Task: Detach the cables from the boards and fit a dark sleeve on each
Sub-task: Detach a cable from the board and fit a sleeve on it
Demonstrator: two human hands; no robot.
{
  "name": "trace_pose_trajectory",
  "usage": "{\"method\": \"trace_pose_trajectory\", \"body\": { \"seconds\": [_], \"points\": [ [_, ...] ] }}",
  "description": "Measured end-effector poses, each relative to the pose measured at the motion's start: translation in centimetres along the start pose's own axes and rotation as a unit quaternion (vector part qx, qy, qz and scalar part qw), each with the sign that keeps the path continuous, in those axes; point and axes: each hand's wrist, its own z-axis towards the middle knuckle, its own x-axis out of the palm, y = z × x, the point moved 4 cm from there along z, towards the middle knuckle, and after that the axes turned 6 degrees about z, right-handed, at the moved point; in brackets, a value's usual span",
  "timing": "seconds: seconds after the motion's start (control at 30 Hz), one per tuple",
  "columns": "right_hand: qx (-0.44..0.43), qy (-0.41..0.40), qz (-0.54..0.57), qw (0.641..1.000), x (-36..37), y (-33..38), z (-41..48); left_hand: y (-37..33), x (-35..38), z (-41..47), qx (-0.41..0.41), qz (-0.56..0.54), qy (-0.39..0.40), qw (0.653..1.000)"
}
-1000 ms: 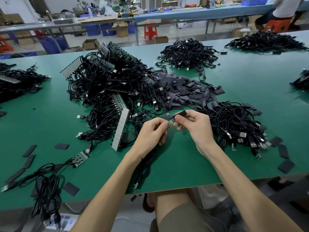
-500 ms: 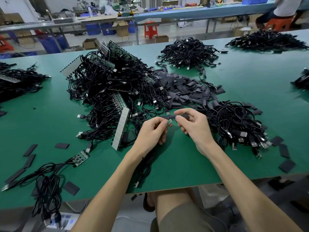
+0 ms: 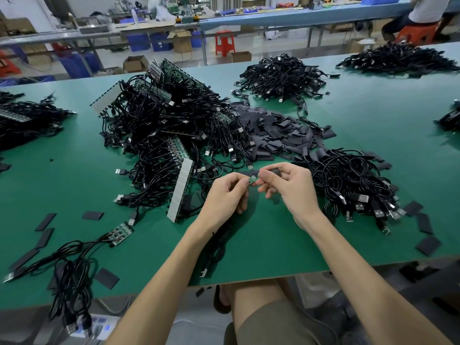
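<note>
Cable (image 3: 216,247) end pinched between both hands, sleeve meeting its tip.
Left hand (image 3: 227,196) pinches the small green board (image 3: 253,179) at its fingertips, and the cable trails back under that wrist. Right hand (image 3: 292,189) pinches a dark sleeve (image 3: 275,172) that touches the board. The board looks light, stiff and fragile, so grip its edges. The sleeve seems soft and thin, best held by its sides.
</note>
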Motion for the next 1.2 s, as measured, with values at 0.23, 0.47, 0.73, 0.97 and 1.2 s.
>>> {"method": "trace_pose_trajectory", "body": {
  "seconds": [0.23, 0.47, 0.73, 0.97, 1.2],
  "points": [
    [0.005, 0.0, -0.004, 1.0, -0.1, 0.0, 0.0, -0.2, -0.1, 0.1, 0.013, -0.003, -0.023, 1.0],
    [0.008, 0.021, -0.011, 1.0, 0.5, 0.2, -0.3, 0.5, -0.2, 0.0, 0.008, 0.034, -0.057, 0.998],
    [0.017, 0.026, -0.013, 0.999, 0.6, 0.3, -0.4, 0.6, -0.4, -0.1, 0.026, 0.103, -0.077, 0.991],
    [0.029, 0.05, -0.028, 0.998, 0.7, 0.1, -0.4, 0.8, -0.4, 0.2, -0.006, 0.039, -0.069, 0.997],
    [0.009, 0.057, -0.051, 0.997, 0.7, 0.3, -0.5, 1.0, -0.3, 0.3, -0.006, 0.043, -0.052, 0.998]
  ]
}}
